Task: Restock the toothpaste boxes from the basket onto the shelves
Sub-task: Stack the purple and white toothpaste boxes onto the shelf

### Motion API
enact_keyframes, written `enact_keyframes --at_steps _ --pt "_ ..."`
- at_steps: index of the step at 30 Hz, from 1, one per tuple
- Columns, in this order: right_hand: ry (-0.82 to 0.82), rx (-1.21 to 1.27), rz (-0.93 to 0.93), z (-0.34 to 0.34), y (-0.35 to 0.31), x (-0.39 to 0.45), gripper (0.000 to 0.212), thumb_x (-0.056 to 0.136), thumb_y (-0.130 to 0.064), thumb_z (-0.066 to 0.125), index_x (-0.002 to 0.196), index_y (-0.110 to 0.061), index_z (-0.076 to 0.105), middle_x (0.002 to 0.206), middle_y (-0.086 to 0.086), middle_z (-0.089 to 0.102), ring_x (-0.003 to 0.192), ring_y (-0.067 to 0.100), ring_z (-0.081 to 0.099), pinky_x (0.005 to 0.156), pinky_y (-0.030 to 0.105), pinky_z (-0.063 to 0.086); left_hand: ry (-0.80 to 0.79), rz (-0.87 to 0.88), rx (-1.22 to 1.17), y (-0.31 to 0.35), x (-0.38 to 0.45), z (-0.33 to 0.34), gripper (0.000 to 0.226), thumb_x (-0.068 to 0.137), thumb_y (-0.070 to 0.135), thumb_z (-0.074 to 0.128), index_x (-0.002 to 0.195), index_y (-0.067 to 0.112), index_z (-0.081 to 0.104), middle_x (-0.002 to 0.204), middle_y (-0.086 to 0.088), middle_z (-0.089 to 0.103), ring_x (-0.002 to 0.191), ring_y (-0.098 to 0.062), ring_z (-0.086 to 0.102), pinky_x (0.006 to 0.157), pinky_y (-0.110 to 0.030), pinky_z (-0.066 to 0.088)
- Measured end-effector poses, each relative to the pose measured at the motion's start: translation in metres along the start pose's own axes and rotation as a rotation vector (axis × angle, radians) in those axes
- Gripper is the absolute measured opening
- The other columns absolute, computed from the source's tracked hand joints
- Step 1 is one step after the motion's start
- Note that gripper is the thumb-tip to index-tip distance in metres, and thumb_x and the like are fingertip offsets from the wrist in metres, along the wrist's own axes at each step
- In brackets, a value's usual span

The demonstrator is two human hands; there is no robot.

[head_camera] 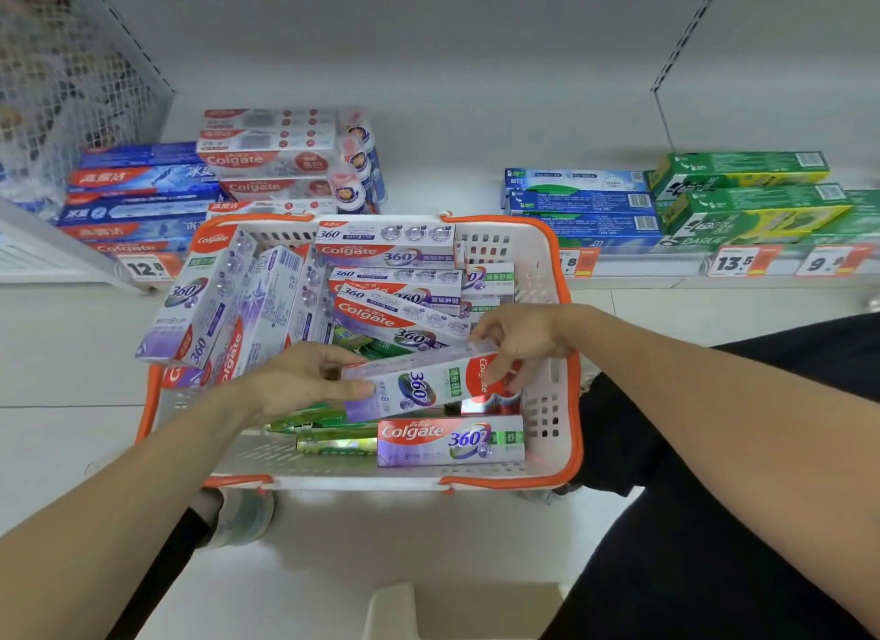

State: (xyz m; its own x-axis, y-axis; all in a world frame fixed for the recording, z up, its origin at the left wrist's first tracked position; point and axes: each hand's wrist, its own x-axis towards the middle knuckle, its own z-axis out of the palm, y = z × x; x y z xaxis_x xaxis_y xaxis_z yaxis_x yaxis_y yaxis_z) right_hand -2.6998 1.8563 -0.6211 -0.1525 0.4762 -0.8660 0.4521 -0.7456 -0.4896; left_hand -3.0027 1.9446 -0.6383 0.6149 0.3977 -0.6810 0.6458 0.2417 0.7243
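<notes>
1. held one purple colgate 360 box (431, 386) between both hands over the basket (562, 353); left hand (305, 377) pinched its near-left end, thumb on top and fingers under; right hand (516, 337) curled round its far-right end, fingertips on the red patch.
2. counted as a grip clenched on the box at each end, neither hand released; box lifted clear of the pile but not yet out past the basket rim.
3. lay just below the held box: another purple 360 box (450, 442) flat against the near wall, with green boxes (328, 430) under the left hand.
4. stood beyond the hands: a crowded heap of purple 360 boxes (381, 277), some flat, some tipped on end toward the left wall.
5. judged the job barely started: basket close to full, only this one box in hand.
6. showed, farther beyond the basket, the bottom shelf (452, 196) with a broad bare stretch straight ahead.
7. sat to the far left of the hands: blue and red colgate stacks (200, 182); to the far right: blue boxes (578, 201) and green darlie boxes (747, 196).
8. remained: carrying this box to the bare stretch, then the whole heap, green ones included.
</notes>
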Motion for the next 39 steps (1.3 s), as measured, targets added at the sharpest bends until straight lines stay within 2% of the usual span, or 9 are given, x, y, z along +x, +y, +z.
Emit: enact_keyframes --at_steps 4,7,14,20,23,25,28,33,39 --pt "0.058 0.128 -0.095 0.005 0.008 0.004 0.057 0.075 0.019 0.074 0.111 -0.02 0.052 0.141 0.012 0.044 0.106 0.041 0.068 0.082 0.05 0.061 -0.065 0.045 0.29 0.009 0.001 0.018 0.038 0.075 0.035 0.086 0.107 0.022 0.069 0.104 0.012 0.074 0.097 0.0 0.067 0.084 -0.013 0.048" --pt "0.162 0.058 -0.256 0.005 0.006 -0.001 0.054 0.066 0.018 0.08 0.1 -0.018 0.058 0.126 0.009 0.061 0.114 0.032 0.064 0.086 0.049 0.06 -0.026 0.051 0.263 0.013 0.003 0.03 0.037 0.08 0.044 0.078 0.1 0.015 0.068 0.099 0.007 0.075 0.094 -0.004 0.068 0.088 -0.02 0.05" --pt "-0.011 0.255 -0.216 0.003 0.004 -0.011 0.048 0.075 0.022 0.071 0.111 -0.007 0.057 0.132 0.016 0.056 0.116 0.033 0.064 0.089 0.041 0.06 -0.168 -0.036 0.172 0.006 0.007 0.041 0.055 0.077 0.047 0.08 0.126 0.028 0.064 0.111 0.006 0.075 0.108 -0.006 0.068 0.097 -0.032 0.054" --pt "-0.022 0.304 -0.122 0.001 0.005 -0.008 0.013 0.089 -0.003 0.07 0.086 -0.008 0.059 0.091 0.003 0.075 0.096 0.021 0.07 0.076 0.032 0.06 0.057 0.151 0.162 0.008 0.007 0.054 0.051 0.055 0.034 0.097 0.1 0.037 0.072 0.092 0.002 0.07 0.085 -0.018 0.069 0.095 -0.036 0.054" --pt "-0.08 0.241 -0.004 0.002 0.012 -0.003 0.037 0.088 0.0 0.071 0.121 -0.008 0.055 0.113 0.011 0.071 0.105 0.027 0.07 0.089 0.046 0.059 0.123 0.219 0.365 0.008 0.005 0.052 0.056 0.063 0.025 0.095 0.11 0.034 0.065 0.106 0.002 0.057 0.095 -0.009 0.064 0.086 -0.01 0.049" --pt "-0.146 0.171 0.034 0.006 0.015 0.0 0.049 0.088 0.001 0.07 0.133 -0.01 0.053 0.122 0.012 0.07 0.111 0.029 0.068 0.093 0.047 0.057 0.129 0.232 0.403 0.003 0.004 0.053 0.062 0.063 0.028 0.095 0.116 0.032 0.062 0.11 0.006 0.056 0.099 -0.003 0.061 0.086 -0.009 0.048" --pt "-0.138 0.008 0.022 0.008 0.015 0.0 0.041 0.089 0.002 0.068 0.127 -0.013 0.063 0.121 0.007 0.07 0.111 0.023 0.067 0.09 0.039 0.059 0.048 0.211 0.346 -0.003 0.005 0.058 0.061 0.063 0.026 0.095 0.112 0.031 0.059 0.114 0.01 0.062 0.101 -0.002 0.064 0.089 -0.022 0.055" --pt "-0.137 -0.234 0.075 0.01 0.02 0.001 0.036 0.084 -0.009 0.078 0.117 -0.016 0.066 0.123 0.004 0.066 0.107 0.018 0.066 0.091 0.038 0.059 -0.063 0.137 0.432 -0.003 0.008 0.056 0.058 0.066 0.035 0.093 0.114 0.023 0.062 0.11 0.01 0.067 0.099 -0.004 0.065 0.085 -0.018 0.052" --pt "-0.1 -0.486 0.06 0.027 0.018 -0.001 0.067 0.071 -0.044 0.087 0.13 -0.025 0.06 0.115 -0.01 0.06 0.101 0.014 0.063 0.078 0.025 0.057 -0.109 -0.016 0.442 -0.007 0.008 0.044 0.047 0.078 0.042 0.083 0.118 0.023 0.068 0.114 0.011 0.07 0.106 -0.003 0.065 0.089 -0.012 0.049"
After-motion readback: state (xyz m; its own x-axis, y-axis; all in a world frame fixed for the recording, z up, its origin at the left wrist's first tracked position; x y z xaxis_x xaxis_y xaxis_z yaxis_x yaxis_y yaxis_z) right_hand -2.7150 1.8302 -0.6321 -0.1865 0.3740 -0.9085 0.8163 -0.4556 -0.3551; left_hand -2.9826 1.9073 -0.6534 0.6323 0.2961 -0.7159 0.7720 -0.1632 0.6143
